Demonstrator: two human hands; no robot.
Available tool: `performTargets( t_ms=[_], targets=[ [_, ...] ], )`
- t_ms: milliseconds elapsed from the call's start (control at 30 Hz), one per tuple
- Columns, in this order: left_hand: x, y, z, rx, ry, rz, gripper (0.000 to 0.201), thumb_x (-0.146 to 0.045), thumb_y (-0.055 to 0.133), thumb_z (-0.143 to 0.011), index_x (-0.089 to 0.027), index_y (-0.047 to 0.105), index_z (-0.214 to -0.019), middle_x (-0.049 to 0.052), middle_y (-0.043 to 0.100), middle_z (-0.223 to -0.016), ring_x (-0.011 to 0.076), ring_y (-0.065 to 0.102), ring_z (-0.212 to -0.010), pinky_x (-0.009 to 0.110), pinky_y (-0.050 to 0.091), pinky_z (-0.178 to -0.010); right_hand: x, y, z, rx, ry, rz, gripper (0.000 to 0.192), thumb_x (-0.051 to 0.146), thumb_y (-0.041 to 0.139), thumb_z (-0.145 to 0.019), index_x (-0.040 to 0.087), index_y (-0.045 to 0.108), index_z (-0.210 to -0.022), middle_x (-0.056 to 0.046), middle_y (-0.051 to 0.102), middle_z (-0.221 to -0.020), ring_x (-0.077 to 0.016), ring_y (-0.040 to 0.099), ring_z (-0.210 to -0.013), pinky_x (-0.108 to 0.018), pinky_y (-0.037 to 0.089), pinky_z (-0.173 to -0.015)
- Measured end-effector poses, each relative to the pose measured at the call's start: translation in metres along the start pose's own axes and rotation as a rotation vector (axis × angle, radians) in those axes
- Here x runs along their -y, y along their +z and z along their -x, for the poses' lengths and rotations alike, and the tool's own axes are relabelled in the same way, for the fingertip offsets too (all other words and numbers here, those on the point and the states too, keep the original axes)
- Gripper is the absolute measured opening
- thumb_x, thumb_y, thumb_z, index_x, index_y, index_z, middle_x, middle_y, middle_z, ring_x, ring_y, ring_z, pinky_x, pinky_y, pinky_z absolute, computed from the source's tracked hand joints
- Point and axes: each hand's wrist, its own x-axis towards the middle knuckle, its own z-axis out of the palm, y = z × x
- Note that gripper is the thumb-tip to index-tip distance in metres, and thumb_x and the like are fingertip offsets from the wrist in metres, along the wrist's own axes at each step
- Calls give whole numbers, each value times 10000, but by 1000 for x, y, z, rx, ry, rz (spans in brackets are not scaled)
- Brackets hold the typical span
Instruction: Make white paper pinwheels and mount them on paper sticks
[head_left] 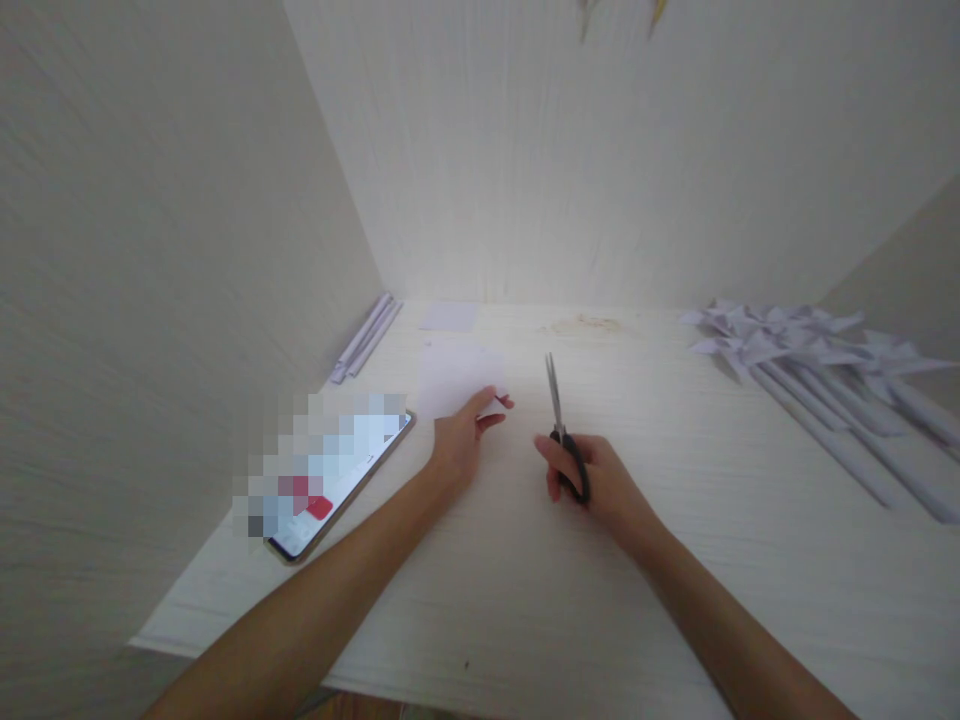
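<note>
A square sheet of white paper [456, 372] is pinched at its lower right by my left hand [465, 435], thumb on top and the other fingers partly beneath. My right hand [581, 465] grips a pair of scissors [571, 465] by the black handles. The scissors' narrow metal blades point away from me and look nearly closed, apart from the paper. Behind the held sheet, a smaller piece of paper [450, 317] lies flat near the back wall.
Several rolled paper sticks [367, 338] lie at the back left. A phone [349, 485] with a lit, partly blurred screen rests left of my left hand. Several paper pinwheels on sticks [817, 370] are piled at the right. Walls enclose the white table [487, 600] at left and back.
</note>
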Motion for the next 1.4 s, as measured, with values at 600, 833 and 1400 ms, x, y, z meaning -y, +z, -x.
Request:
performTargets(
  t_ms=[600, 833, 1400],
  targets=[
    [14, 2, 17, 168, -18, -273, 262, -264, 690, -560, -166, 640, -798, 57, 652, -882, 182, 584, -861, 321, 445, -810, -9, 10, -8, -308, -133, -360, 287, 286, 703, -529, 172, 455, -617, 42, 509, -546, -66, 397, -453, -194, 281, -413],
    [9, 2, 8, 144, -32, -196, 283, -299, 669, -576, -133, 634, -803, 75, 651, -870, 189, 596, -794, 309, 503, -669, -10, 9, -11, -421, -162, -326, 264, 273, 701, -534, 171, 471, -615, 45, 504, -544, -68, 399, -456, -196, 291, -417],
    [9, -4, 7, 365, -98, -367, 152, -249, 672, -566, -117, 642, -635, 10, 640, -595, 89, 544, -524, 202, 418, -531, -15, -4, -23, -758, -202, -763, 246, 199, 708, -517, 165, 485, -615, 66, 500, -561, -36, 398, -420, -187, 289, -386]
  ],
)
